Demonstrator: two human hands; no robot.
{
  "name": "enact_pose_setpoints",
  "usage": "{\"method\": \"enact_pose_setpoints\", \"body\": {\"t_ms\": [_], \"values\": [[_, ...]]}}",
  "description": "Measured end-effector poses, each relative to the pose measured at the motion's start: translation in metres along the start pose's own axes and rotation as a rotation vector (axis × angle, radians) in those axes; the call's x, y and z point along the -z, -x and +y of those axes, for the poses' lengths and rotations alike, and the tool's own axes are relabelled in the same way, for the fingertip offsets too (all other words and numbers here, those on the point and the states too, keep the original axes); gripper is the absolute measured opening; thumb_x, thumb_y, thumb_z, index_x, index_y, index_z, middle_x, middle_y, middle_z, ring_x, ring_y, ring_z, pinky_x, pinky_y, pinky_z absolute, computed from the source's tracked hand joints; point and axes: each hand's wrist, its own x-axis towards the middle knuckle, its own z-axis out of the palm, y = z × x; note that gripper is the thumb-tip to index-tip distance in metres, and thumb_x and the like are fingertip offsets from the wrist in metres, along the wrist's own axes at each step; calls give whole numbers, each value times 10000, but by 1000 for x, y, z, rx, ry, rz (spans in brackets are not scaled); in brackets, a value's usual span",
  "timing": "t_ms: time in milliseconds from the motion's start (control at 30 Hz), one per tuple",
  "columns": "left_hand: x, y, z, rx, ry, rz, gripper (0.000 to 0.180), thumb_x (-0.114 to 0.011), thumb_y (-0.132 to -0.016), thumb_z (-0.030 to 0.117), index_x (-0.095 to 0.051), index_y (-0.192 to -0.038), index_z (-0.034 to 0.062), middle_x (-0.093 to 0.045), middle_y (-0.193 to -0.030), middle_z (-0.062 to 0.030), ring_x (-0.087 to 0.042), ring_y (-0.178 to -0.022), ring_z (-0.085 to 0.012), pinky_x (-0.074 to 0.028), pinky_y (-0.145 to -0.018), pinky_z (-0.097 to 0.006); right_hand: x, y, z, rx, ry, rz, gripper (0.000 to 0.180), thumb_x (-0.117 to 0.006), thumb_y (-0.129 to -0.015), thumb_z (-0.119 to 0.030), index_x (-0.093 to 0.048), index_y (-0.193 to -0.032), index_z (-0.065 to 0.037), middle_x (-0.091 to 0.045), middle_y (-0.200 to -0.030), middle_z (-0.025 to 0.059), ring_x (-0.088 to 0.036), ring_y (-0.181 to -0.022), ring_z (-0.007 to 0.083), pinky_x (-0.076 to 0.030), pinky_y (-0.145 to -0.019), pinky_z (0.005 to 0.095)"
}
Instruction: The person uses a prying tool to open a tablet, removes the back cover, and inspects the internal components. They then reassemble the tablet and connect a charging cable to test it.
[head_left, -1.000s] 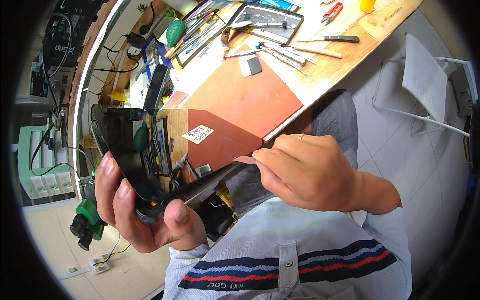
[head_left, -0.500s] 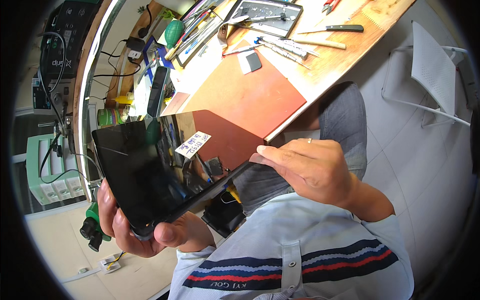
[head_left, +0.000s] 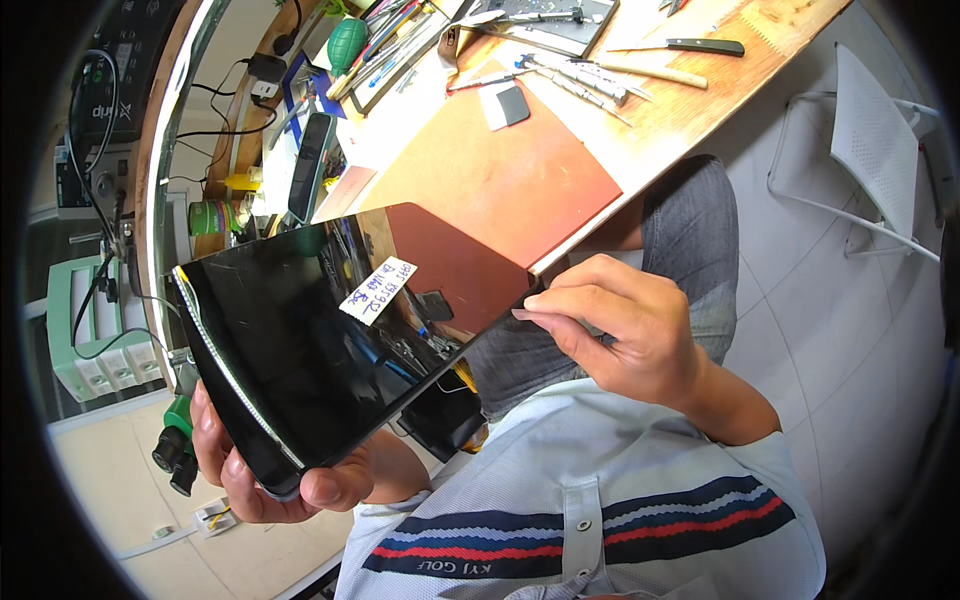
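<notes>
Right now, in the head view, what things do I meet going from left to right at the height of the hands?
Left hand gripping the lower corner → black tablet with a white sticker → right hand pinching the tablet's right edge → grey tiled floor.

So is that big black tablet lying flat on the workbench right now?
No, the black tablet is held up off the workbench, gripped at its lower corner by the left hand and at its right edge by the right hand.
</notes>
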Motion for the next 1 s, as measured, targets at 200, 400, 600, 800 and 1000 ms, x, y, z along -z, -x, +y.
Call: {"method": "enact_pose_setpoints", "body": {"t_ms": [200,400,600,800,1000], "values": [[-16,-8,9,16,60,-17,540,-639,-934,449,-539,-1238,14,-572,-1225,-275,-611,-1115,-436,-538,-966,-574,-4,-7,-4,62,-19,-11,242,-781,-746,48,-727,-966,-37,-674,-857,65,-677,-705,210,-535,-592,309],[-27,-17,15,10,144,-13,447,-752,-875,211,-591,-1214,-32,-608,-1207,-296,-630,-1123,-427,-549,-1000,-583,-2,-12,-11,60,-33,-10,251,-780,-740,81,-749,-960,-35,-704,-853,83,-696,-710,208,-544,-603,297],[-33,-19,25,142,-39,-38,535,-709,-907,405,-544,-1239,19,-577,-1245,-232,-593,-1145,-398,-481,-1039,-559,-8,-11,-9,130,8,44,272,-781,-718,86,-732,-956,-36,-692,-838,75,-693,-699,206,-549,-592,303],[-37,-21,26,161,13,-38,561,-755,-892,404,-556,-1246,17,-596,-1245,-236,-597,-1164,-378,-470,-1081,-541,-15,-9,-3,198,68,96,204,-751,-763,-11,-698,-950,-73,-629,-834,45,-641,-685,213,-524,-592,329],[-38,-23,26,169,54,-70,559,-764,-900,395,-548,-1261,27,-580,-1272,-227,-580,-1196,-376,-471,-1089,-526,-19,-6,-4,184,131,84,283,-804,-693,64,-718,-948,-19,-667,-822,69,-676,-688,213,-549,-584,312]]}}
